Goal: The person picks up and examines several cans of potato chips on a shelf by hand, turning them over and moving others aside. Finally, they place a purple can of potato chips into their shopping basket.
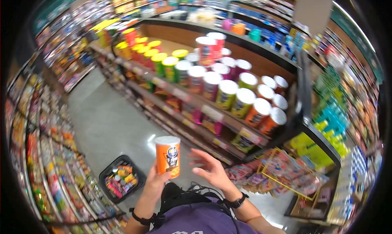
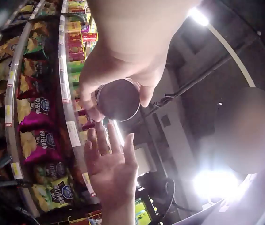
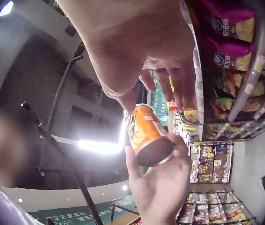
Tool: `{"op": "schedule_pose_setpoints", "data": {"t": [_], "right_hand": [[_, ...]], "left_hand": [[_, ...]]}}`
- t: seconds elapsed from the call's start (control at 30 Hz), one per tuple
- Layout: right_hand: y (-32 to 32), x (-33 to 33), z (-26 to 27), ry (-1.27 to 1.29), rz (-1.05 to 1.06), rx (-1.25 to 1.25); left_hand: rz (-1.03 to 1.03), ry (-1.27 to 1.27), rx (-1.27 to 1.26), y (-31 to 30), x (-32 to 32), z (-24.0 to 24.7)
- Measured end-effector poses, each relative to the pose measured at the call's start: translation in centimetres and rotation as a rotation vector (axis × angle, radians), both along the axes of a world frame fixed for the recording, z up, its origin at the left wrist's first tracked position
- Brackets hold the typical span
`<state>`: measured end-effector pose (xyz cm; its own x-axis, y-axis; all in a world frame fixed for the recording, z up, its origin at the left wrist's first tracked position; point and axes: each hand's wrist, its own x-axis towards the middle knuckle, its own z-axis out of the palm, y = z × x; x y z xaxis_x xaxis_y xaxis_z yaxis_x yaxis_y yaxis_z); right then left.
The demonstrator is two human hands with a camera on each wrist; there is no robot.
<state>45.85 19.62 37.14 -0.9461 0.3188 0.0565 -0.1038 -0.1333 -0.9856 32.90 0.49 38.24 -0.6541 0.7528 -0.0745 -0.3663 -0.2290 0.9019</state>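
An orange chip canister (image 1: 168,157) with a white lid stands upright in my left hand (image 1: 153,184), fingers and thumb wrapped round its lower part. Its dark round base (image 2: 119,99) faces the left wrist view. Beside it, my right hand (image 1: 211,173) is held apart from the canister with fingers spread, holding nothing. From the right wrist view, the orange canister (image 3: 146,133) sits in the left hand (image 3: 159,187), below the right hand (image 3: 146,61). In front of both hands, similar orange canisters (image 1: 259,111) stand at the right end of the shelf.
A shelf rack (image 1: 212,111) full of white- and yellow-lidded canisters runs across the front. A black basket (image 1: 107,193) of colourful packs is on the floor at left. Snack shelves (image 1: 53,164) line the left side; a yellow wire rack (image 1: 286,185) of bags stands at right.
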Motion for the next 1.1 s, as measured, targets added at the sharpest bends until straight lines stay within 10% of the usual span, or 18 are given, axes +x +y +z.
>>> {"op": "schedule_pose_setpoints", "data": {"t": [0.37, 0.53, 0.8, 1.1], "right_hand": [[2.6, 0.9, 2.3, 0.041, -0.01, -0.064], [4.8, 2.5, 5.1, 0.094, -0.143, -0.045], [12.8, 6.3, 14.6, 0.16, -0.977, 0.596], [18.6, 4.6, 12.6, 0.115, -0.969, 0.691]], "left_hand": [[-0.409, 0.016, -0.08, 2.6, 0.2, 0.6], [-0.321, 0.061, 0.011, 4.3, 0.6, -0.4], [-0.244, 0.058, -0.03, 2.3, -4.1, -1.6], [-0.124, -0.112, -0.01, -0.9, -5.2, -3.9]]}}
